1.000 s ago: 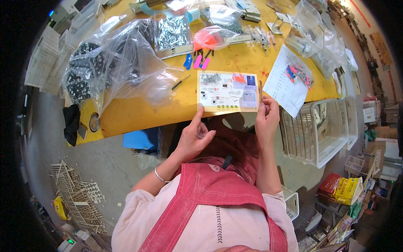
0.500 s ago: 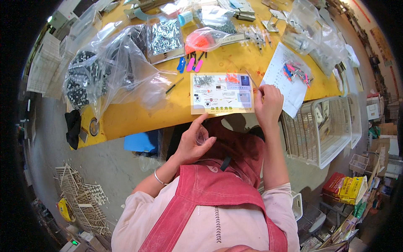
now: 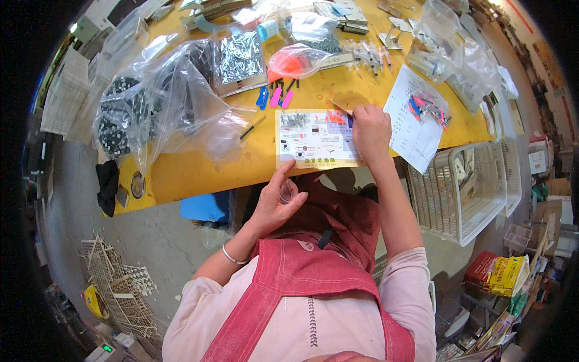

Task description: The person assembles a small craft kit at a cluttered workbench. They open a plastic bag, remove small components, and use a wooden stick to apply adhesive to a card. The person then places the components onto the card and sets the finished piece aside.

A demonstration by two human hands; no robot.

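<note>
A printed card [image 3: 307, 143] lies near the table's front edge, bearing a heap of small grey pieces [image 3: 295, 120] and a heap of small orange pieces [image 3: 336, 116]. My right hand [image 3: 372, 134] is over the card's right side, its fingers pinched on a thin stick-like tool [image 3: 342, 107] whose tip points toward the orange heap; its exact kind is unclear. At the card's lower edge, my left hand [image 3: 274, 202] rests its index fingertip. Its thumb and other fingers curl around a small clear plastic thing [image 3: 288, 191], possibly a little cup or bag.
Blue and pink clips [image 3: 275, 98] and a dark thin rod [image 3: 252, 127] lie beyond the card. A tray of metal pieces [image 3: 239, 57] and plastic bags [image 3: 181, 114] stand farther left. On the right are a written sheet [image 3: 416, 142] with small parts and a white basket [image 3: 458, 193].
My right hand has moved left and away from me, from the card's right edge to over the card near the orange heap. The left hand stays nearly still with the clear plastic thing.
</note>
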